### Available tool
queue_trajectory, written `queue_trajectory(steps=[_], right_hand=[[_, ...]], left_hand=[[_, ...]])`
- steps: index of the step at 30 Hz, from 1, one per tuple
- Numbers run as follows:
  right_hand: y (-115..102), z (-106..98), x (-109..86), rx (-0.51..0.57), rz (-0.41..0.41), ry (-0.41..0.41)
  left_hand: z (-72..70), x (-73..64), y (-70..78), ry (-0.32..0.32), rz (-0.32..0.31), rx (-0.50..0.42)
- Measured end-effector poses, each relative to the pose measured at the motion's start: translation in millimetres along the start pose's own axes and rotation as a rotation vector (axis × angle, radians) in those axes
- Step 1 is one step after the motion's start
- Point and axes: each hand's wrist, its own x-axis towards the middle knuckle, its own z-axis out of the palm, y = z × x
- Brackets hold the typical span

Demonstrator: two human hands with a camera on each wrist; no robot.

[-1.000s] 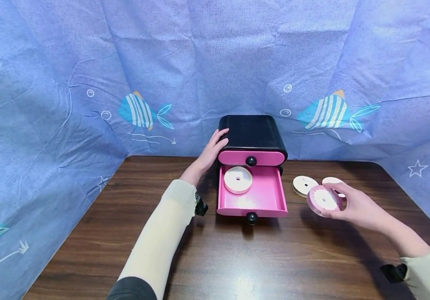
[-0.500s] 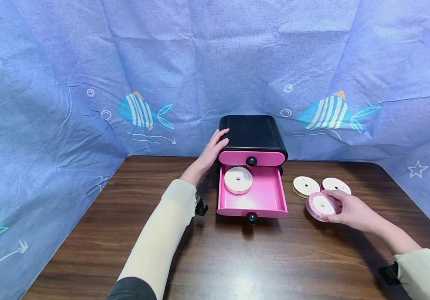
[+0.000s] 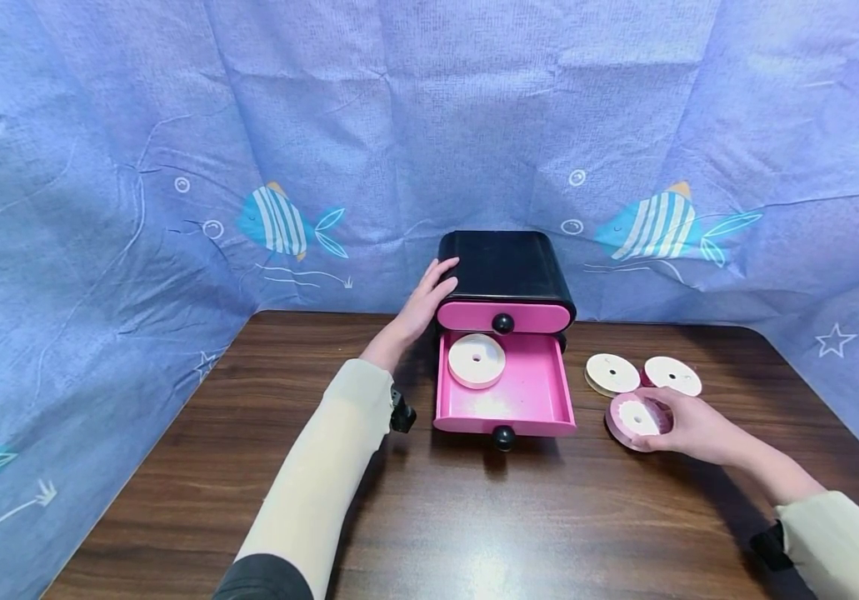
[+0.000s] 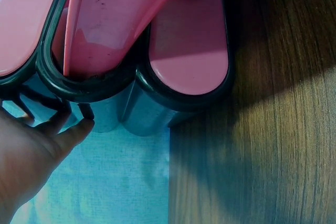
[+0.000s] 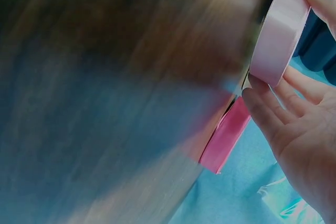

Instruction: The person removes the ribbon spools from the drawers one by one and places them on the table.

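"Gripping something, is the right hand [image 3: 691, 425]?"

"Yes, a pink ribbon roll [image 3: 630, 422]. The right wrist view shows the thumb pressing one side of its band and fingers bearing on the opposite side, so the roll is clamped between them."

"How wide is that hold?"

"Thumb and fingers are parted by the full breadth of the roll. The fingers reach out fairly straight, bending only a little, with slim gaps between some of them."

"And where is the roll?"

"To the right of the open drawer [image 3: 537, 392], just in front of a cream-edged roll [image 3: 605, 374] and a red-edged roll [image 3: 678, 377], both lying with white faces up on the table [image 3: 594, 508]. Whether the held roll touches the wood, I can't tell."

"What about the left hand [image 3: 418, 308]?"

"It rests along the left side of the black drawer unit [image 3: 504, 265], fingertips near the top edge. Its fingers are extended and apart, with a clear gap showing between them in the head view. In the left wrist view the tips lie against the unit's side, curled round nothing."

"Anything inside the drawer?"

"A pale roll [image 3: 476, 372], flat, toward the back left, well apart from both hands' fingers."
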Motion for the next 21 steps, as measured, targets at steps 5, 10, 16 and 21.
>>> queue_trajectory(steps=[5,10,16,21], right_hand=[[0.7,2.1,2.5,0.026,0.007,-0.026],[-0.6,2.4,3.4,0.026,0.01,-0.043],[-2.1,3.0,3.9,0.025,0.011,-0.052],[-2.4,3.3,4.7,0.033,0.023,-0.064]], left_hand=[[0.2,0.3,-0.5,0.0,-0.002,0.004],[0.3,-0.3,0.3,0.001,-0.001,0.007],[-0.3,-0.6,0.7,-0.002,-0.002,0.001],[-0.3,-0.7,0.2,-0.001,-0.006,0.0]])
